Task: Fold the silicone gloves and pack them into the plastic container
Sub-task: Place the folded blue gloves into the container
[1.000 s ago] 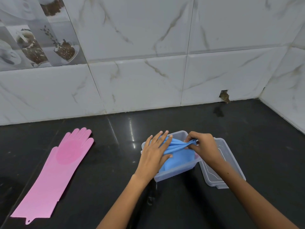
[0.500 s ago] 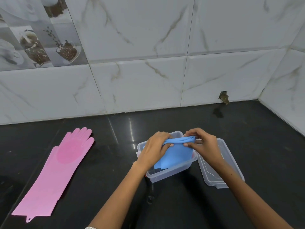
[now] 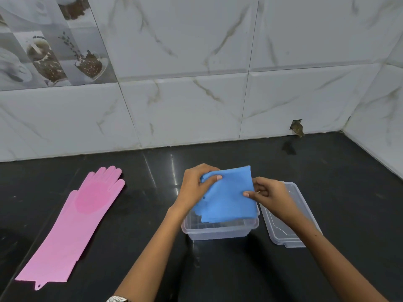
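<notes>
Packing the first glove is the step in hand: the folded blue glove is held just above the open plastic container at the bench's centre. The left hand pinches its upper left corner; the right hand pinches its right edge. Next, I judge, it must be lowered and pressed flat inside. The pink glove lies unfolded at nine o'clock, the lid at three o'clock

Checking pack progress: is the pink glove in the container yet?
No, the pink glove lies flat and unfolded on the counter, well left of the container.
</notes>
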A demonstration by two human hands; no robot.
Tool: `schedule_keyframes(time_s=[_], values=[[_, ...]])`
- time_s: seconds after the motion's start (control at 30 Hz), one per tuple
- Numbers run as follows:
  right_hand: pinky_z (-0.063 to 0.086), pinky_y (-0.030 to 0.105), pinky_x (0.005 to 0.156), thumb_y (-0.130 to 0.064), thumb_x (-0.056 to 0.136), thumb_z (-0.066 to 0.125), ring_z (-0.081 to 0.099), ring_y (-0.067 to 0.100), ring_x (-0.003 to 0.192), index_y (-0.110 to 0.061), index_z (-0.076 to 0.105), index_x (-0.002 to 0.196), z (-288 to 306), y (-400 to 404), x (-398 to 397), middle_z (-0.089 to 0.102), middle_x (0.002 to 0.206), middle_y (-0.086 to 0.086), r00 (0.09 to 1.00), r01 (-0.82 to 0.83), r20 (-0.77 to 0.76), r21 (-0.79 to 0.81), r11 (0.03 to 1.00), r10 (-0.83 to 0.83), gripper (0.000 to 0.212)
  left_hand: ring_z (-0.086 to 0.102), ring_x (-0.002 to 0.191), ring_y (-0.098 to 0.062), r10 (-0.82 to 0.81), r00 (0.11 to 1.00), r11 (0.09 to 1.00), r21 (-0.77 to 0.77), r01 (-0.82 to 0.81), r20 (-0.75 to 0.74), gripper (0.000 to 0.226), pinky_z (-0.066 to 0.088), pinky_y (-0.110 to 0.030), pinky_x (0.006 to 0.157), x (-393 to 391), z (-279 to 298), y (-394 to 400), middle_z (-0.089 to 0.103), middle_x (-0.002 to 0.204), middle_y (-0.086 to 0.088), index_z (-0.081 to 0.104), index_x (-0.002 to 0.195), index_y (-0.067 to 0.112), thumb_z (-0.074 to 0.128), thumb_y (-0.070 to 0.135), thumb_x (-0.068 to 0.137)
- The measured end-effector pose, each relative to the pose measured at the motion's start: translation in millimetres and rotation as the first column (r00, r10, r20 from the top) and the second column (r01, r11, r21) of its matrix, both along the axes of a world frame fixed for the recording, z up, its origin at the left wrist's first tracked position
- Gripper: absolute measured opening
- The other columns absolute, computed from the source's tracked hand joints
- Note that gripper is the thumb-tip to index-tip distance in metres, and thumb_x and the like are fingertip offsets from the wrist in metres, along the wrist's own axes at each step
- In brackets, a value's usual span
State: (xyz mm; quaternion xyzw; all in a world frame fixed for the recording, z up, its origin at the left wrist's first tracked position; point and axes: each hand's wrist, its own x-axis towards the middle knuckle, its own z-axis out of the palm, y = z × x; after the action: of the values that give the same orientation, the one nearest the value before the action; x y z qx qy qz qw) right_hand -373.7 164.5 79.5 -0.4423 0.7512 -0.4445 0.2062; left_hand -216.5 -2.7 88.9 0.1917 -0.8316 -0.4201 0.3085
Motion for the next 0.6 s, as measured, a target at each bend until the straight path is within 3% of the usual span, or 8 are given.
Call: schedule_keyframes(time_s=[0.1,0.23,0.33,0.4,0.47,0.53,0.6], values=[[0.057,0.02,0.057,-0.021,0.081,0.071,0.071,0.005,0.078,-0.011,0.069,0.1,18,-2,6,0.074,0.09,0.001,0.996,0.004,0.084,-0.037,0.999,-0.001,0.021,0.068,0.086,-0.004,-0.013,1.0,0.987,0.163,0.012,0.007,0.012,0.053,-0.019,0.074,2,7,-10,0.074,0.092,0.009,0.075,0.094,0.022,0.072,0.024,0.083],[0.058,0.022,0.056,-0.022,0.081,0.071,0.072,0.008,0.075,-0.013,0.07,0.099,47,-14,18,0.075,0.087,0.001,0.992,-0.008,0.125,-0.04,0.999,0.013,0.02,0.071,0.086,-0.014,-0.026,0.999,0.936,0.349,0.033,-0.023,0.015,0.056,-0.027,0.074,12,15,-22,0.075,0.093,0.002,0.074,0.094,0.017,0.075,0.02,0.08],[0.054,0.017,0.049,-0.019,0.08,0.073,0.07,0.006,0.063,-0.011,0.073,0.092,64,-27,28,0.075,0.077,0.002,0.993,-0.023,0.118,-0.059,0.998,0.029,0.015,0.069,0.097,-0.018,0.078,0.996,0.891,0.451,-0.052,-0.038,0.031,0.056,-0.039,0.086,22,10,-19,0.073,0.104,-0.003,0.07,0.107,0.013,0.077,0.021,0.078],[0.045,0.01,0.042,-0.017,0.081,0.072,0.065,0.001,0.052,-0.009,0.073,0.089,74,-34,34,0.073,0.07,0.002,0.99,-0.039,0.132,-0.064,0.997,0.048,0.012,0.063,0.109,-0.019,0.261,0.965,0.826,0.52,-0.218,-0.01,0.044,0.052,-0.04,0.095,30,4,-10,0.067,0.116,-0.005,0.062,0.118,0.012,0.076,0.025,0.078],[0.047,0.012,0.045,-0.017,0.081,0.072,0.068,0.007,0.057,-0.006,0.073,0.09,84,-39,37,0.074,0.072,0.006,0.982,-0.051,0.18,-0.072,0.996,0.064,0.014,0.06,0.112,-0.019,0.41,0.912,0.717,0.614,-0.33,0.011,0.05,0.049,-0.038,0.098,39,-1,5,0.063,0.119,-0.007,0.055,0.124,0.013,0.071,0.032,0.081],[0.053,0.018,0.053,-0.016,0.081,0.072,0.073,0.016,0.069,-0.004,0.073,0.092,94,-43,39,0.075,0.08,0.012,0.964,-0.061,0.251,-0.101,0.993,0.085,0.016,0.059,0.112,-0.018,0.425,0.905,0.623,0.721,-0.304,0.016,0.056,0.048,-0.034,0.097,47,-3,21,0.063,0.116,-0.002,0.05,0.127,0.016,0.067,0.043,0.081],[0.055,0.02,0.056,-0.015,0.081,0.072,0.073,0.018,0.073,-0.004,0.072,0.094,105,-47,41,0.076,0.083,0.011,0.947,-0.08,0.295,-0.153,0.985,0.123,0.017,0.06,0.115,-0.019,0.31,0.951,0.553,0.817,-0.166,-0.016,0.061,0.046,-0.038,0.099,52,-4,28,0.064,0.12,0.001,0.049,0.13,0.022,0.062,0.056,0.08]])
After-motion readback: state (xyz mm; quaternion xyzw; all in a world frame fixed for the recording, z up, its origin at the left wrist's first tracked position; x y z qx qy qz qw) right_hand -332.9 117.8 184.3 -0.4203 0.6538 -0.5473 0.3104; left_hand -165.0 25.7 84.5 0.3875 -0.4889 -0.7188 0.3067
